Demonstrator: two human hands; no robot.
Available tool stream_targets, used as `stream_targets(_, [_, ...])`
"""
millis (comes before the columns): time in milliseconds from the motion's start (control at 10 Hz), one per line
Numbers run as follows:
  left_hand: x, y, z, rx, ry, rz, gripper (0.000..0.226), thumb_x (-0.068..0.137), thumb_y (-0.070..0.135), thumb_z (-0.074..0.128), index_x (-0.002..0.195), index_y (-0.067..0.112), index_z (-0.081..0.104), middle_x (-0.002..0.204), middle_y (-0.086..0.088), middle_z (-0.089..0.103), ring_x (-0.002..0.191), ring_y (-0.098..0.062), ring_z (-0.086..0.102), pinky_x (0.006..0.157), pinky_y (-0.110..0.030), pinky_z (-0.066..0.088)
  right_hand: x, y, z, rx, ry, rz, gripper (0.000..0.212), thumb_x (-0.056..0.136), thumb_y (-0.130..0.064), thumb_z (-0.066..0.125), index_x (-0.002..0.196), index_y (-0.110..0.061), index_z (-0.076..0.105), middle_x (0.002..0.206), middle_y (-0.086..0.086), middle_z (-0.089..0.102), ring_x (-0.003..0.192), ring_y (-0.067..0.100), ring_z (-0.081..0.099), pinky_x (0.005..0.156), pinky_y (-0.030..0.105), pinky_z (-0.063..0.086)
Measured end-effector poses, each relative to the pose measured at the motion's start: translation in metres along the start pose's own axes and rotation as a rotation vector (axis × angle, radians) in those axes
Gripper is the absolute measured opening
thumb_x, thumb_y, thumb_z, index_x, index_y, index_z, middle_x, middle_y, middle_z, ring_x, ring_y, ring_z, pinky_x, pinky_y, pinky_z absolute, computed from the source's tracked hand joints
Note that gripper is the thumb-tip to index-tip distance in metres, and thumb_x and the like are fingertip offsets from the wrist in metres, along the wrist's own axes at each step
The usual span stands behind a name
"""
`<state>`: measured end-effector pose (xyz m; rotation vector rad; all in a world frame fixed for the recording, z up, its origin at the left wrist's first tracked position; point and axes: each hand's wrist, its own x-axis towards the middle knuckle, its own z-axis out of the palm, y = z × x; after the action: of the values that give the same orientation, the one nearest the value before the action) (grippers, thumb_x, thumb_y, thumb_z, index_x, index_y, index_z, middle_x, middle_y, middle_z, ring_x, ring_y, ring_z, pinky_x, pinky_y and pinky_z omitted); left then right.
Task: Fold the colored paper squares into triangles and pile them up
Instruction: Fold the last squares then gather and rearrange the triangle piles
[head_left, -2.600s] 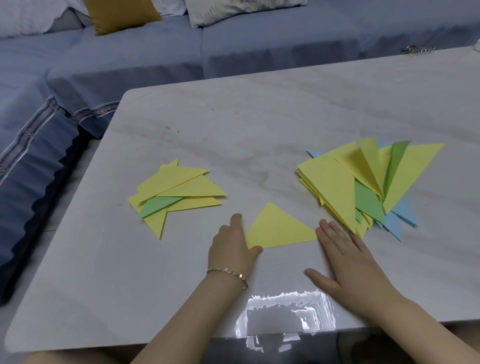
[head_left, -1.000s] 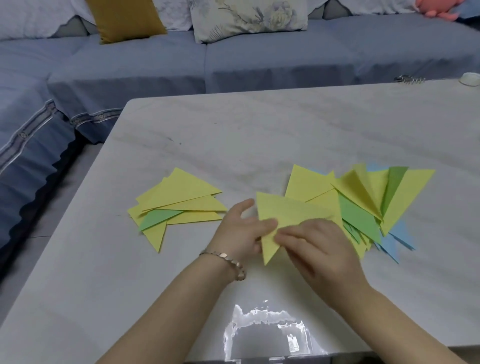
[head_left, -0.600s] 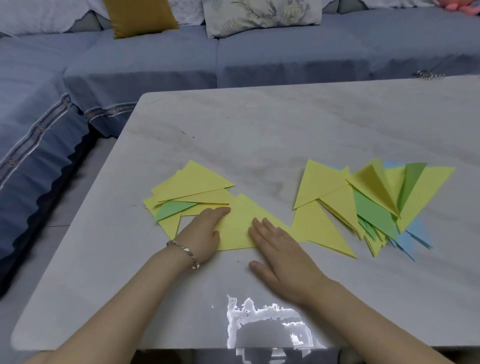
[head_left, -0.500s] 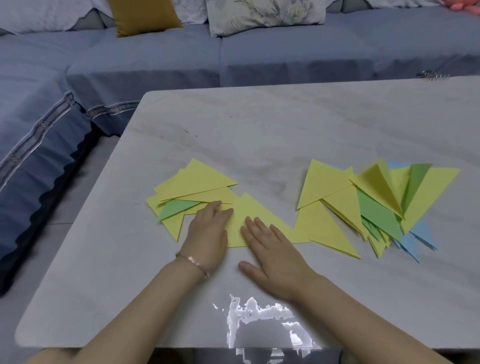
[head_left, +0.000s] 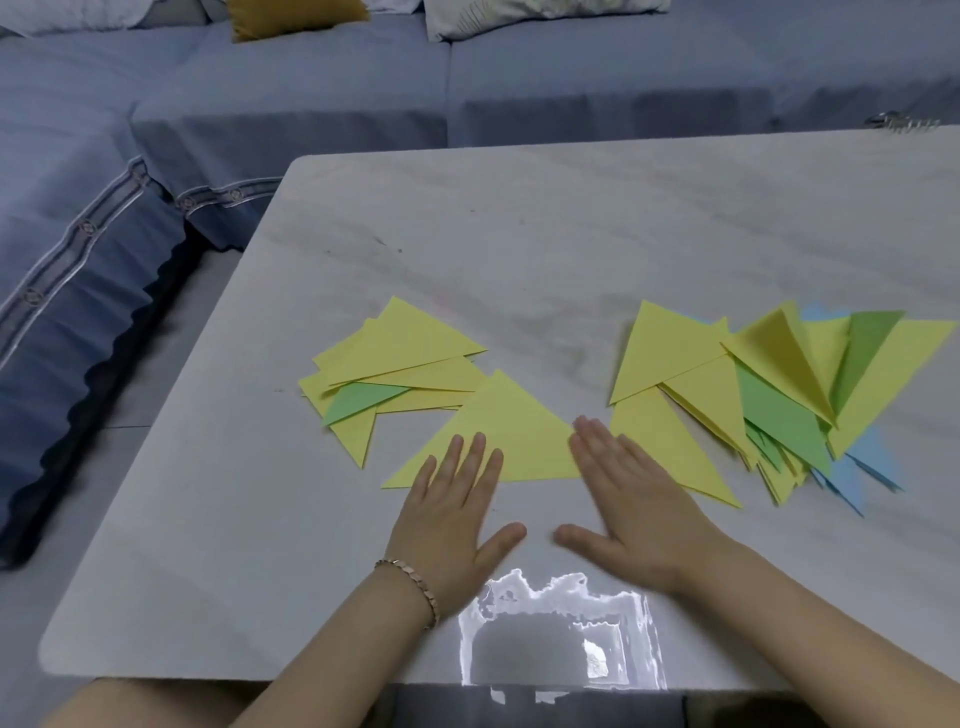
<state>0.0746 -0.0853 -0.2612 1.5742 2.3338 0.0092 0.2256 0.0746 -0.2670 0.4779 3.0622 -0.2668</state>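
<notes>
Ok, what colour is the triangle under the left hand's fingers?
Yellow; the triangle shows plainly in the head view.

Left pile (head_left: 405, 348), right pile (head_left: 779, 415), open table (head_left: 550, 291) btwn

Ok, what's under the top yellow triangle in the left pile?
Under the top yellow triangle several more yellow triangles and one green triangle poke out. Any sheets wholly covered cannot be seen.

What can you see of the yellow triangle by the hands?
The yellow triangle looks like thin matte paper. It lies flat on the table, long edge nearest the person, apex pointing away. Straight fingers of the left hand rest on its lower left; the right hand covers its right corner. Its upper left edge overlaps the left pile.
</notes>
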Motion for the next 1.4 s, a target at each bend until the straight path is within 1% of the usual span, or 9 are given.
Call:
stream_targets(100, [-0.004,0.006,-0.001,0.006,-0.041,-0.079,0.077,0.047,0.076,-0.039,0.118,0.045,-0.045,0.133,0.012,-0.05,0.127,-0.019,-0.045,0.105,-0.047,-0.025,-0.022,0.02,-0.004,-0.061,-0.016,0.127,0.088,0.09,-0.07,0.017,0.141,0.0,0.032,0.149,0.014,0.025,0.14,0.016,0.011,0.109,0.034,0.007])
stream_targets(300, [0.005,0.035,-0.005,-0.027,-0.071,-0.06,0.081,0.054,0.078,-0.029,0.13,0.049,-0.031,0.137,0.013,-0.045,0.125,-0.02,-0.045,0.103,-0.059,-0.022,-0.026,0.022,0.0,-0.114,0.032,0.163,0.088,0.09,-0.069,0.017,0.139,0.002,0.034,0.148,0.015,0.029,0.138,0.017,0.015,0.108,0.035,0.011])
stream_targets(500, [0.023,0.072,-0.001,-0.048,-0.024,0.116,0.081,0.071,0.066,-0.015,0.145,0.035,-0.006,0.145,0.024,-0.024,0.137,-0.015,-0.03,0.102,-0.051,-0.028,-0.026,0.024,0.003,-0.126,0.057,0.157,0.088,0.09,-0.069,0.015,0.137,0.001,0.041,0.145,0.015,0.035,0.136,0.018,0.02,0.108,0.035,0.01])
stream_targets(700, [-0.005,0.027,-0.002,-0.026,-0.038,-0.038,0.081,0.062,0.07,-0.025,0.138,0.041,-0.023,0.132,0.03,-0.04,0.132,-0.008,-0.036,0.106,-0.048,-0.023,-0.025,0.023,0.004,-0.134,0.065,0.177,0.088,0.089,-0.069,0.015,0.136,0.001,0.042,0.145,0.014,0.037,0.136,0.017,0.021,0.109,0.035,0.009])
stream_targets(900, [-0.045,-0.046,-0.01,0.034,0.036,-0.174,0.102,0.052,0.073,-0.039,0.143,0.033,-0.016,0.14,0.024,-0.029,0.131,0.0,-0.029,0.109,-0.029,-0.018,-0.024,0.024,0.007,-0.139,0.07,0.174,0.088,0.089,-0.069,0.015,0.136,0.001,0.041,0.146,0.013,0.035,0.136,0.017,0.02,0.109,0.035,0.009])
stream_targets(1000, [-0.042,-0.044,-0.025,-0.081,0.159,-0.216,0.093,0.07,0.077,0.0,0.134,0.025,0.044,0.148,0.01,0.033,0.139,-0.008,0.024,0.111,-0.033,0.013,-0.024,0.024,0.006,-0.134,0.076,0.176,0.088,0.09,-0.068,0.015,0.136,0.002,0.042,0.146,0.012,0.034,0.136,0.018,0.022,0.109,0.034,0.009])
stream_targets(1100, [-0.012,-0.03,-0.038,-0.233,0.304,-0.402,0.045,0.083,0.047,0.052,0.117,0.019,0.054,0.112,0.001,0.059,0.109,-0.024,0.051,0.086,-0.031,0.036,-0.024,0.022,0.003,-0.135,0.059,0.18,0.088,0.09,-0.068,0.015,0.136,0.002,0.041,0.146,0.013,0.034,0.135,0.018,0.022,0.11,0.034,0.009])
stream_targets(1300, [0.019,-0.022,-0.051,-0.326,0.095,-0.609,0.057,0.074,0.042,0.069,0.121,0.022,0.044,0.112,-0.004,0.056,0.113,-0.027,0.044,0.086,-0.033,0.038,-0.024,0.023,0.003,-0.113,0.033,0.189,0.088,0.089,-0.07,0.015,0.137,0.0,0.04,0.146,0.013,0.035,0.136,0.018,0.021,0.109,0.036,0.01])
stream_targets(1400, [0.018,-0.02,-0.059,-0.289,0.142,-0.526,0.019,0.081,0.036,0.062,0.076,0.022,0.05,0.084,0.0,0.056,0.102,-0.027,0.046,0.073,-0.031,0.032,-0.025,0.021,0.001,-0.102,0.033,0.185,0.087,0.09,-0.069,0.014,0.136,0.0,0.042,0.145,0.013,0.037,0.135,0.018,0.023,0.109,0.035,0.009])
